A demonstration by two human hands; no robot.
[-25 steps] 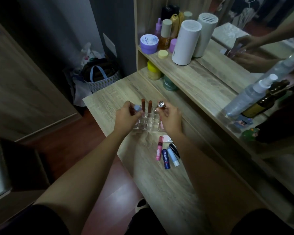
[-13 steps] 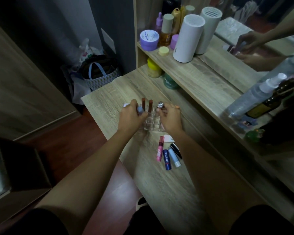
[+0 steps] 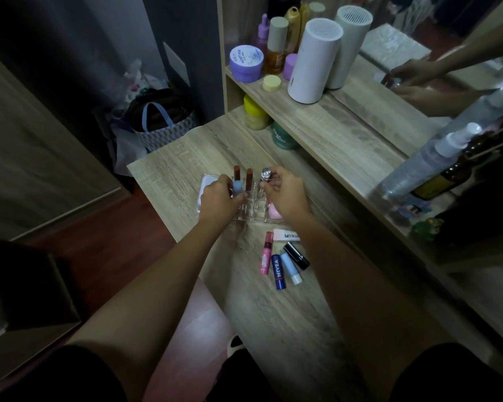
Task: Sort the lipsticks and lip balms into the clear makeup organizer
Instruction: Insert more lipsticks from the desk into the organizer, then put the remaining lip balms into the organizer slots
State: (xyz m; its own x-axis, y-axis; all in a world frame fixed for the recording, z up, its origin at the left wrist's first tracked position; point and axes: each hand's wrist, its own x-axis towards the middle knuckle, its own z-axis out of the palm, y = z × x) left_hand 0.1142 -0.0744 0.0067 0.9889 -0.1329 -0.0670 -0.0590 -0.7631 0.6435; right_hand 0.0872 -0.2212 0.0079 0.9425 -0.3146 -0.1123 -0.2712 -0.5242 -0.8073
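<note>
The clear makeup organizer (image 3: pixel 251 211) sits on the wooden table, two brown lipsticks (image 3: pixel 243 177) standing upright in its back slots. My left hand (image 3: pixel 219 200) is shut on a light-blue lip balm (image 3: pixel 238 188), held upright at the organizer's left slots. My right hand (image 3: pixel 285 192) pinches a silver-capped lipstick (image 3: pixel 265 174) over the right back slots. Near me on the table lie a pink lip balm (image 3: pixel 266 253), a dark-blue Nivea stick (image 3: pixel 278 271), a pale-blue stick (image 3: pixel 291 268), a black lipstick (image 3: pixel 296 255) and a white tube (image 3: pixel 286 235).
A white compact (image 3: pixel 207 184) lies left of the organizer, a pink round item (image 3: pixel 274 211) to its right. A shelf (image 3: pixel 346 132) behind holds jars, bottles and a white cylinder (image 3: pixel 314 62). A spray bottle (image 3: pixel 424 163) stands at the right. The table's left edge drops to the floor.
My left hand has carried the light-blue balm slightly right and down into the organizer's left side. My right hand stays on the silver-capped lipstick. The white compact has come into sight.
</note>
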